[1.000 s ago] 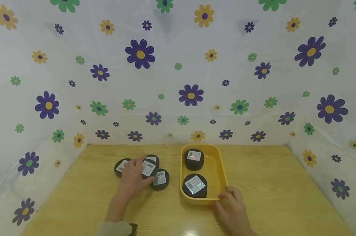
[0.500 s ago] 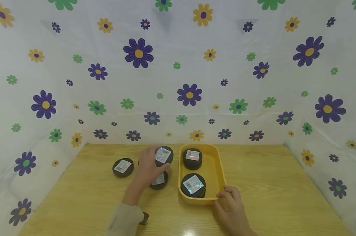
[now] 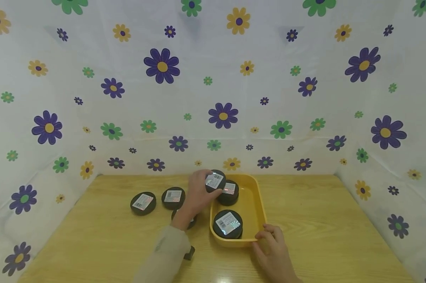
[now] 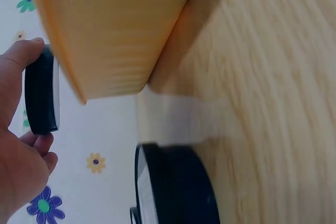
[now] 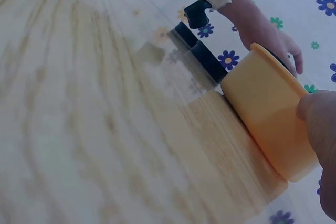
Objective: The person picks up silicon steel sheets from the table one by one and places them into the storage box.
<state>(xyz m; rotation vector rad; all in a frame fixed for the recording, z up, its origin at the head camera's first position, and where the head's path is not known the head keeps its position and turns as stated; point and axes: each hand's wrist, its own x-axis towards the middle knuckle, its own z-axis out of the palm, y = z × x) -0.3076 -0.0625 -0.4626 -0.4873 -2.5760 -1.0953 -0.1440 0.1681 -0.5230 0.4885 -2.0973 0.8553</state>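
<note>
My left hand (image 3: 200, 192) pinches a flat black disc with a white label (image 3: 214, 181), thumb on one edge and fingertips on the opposite one. It holds this disc over the far left rim of a yellow tray (image 3: 249, 208). The left wrist view has the disc (image 4: 39, 95) edge-on beside the tray's wall (image 4: 115, 35). My right hand (image 3: 274, 253) grips the tray's near right corner between thumb and fingers. Inside the tray, stacked black discs stand along the left side, a far stack (image 3: 228, 198) and a near stack (image 3: 227, 225), labels facing up.
Left of the tray, more labelled black discs lie on the wooden table (image 3: 319, 220): one at the far left (image 3: 143, 203), another (image 3: 173, 197) nearer, and a third (image 3: 191, 225) partly behind my left wrist. A white flower-patterned sheet (image 3: 184, 94) encloses the back and sides.
My left hand has lifted a disc from the group on the left and carried it rightward to the tray, uncovering the discs there. The right hand keeps its grip on the tray's corner.
</note>
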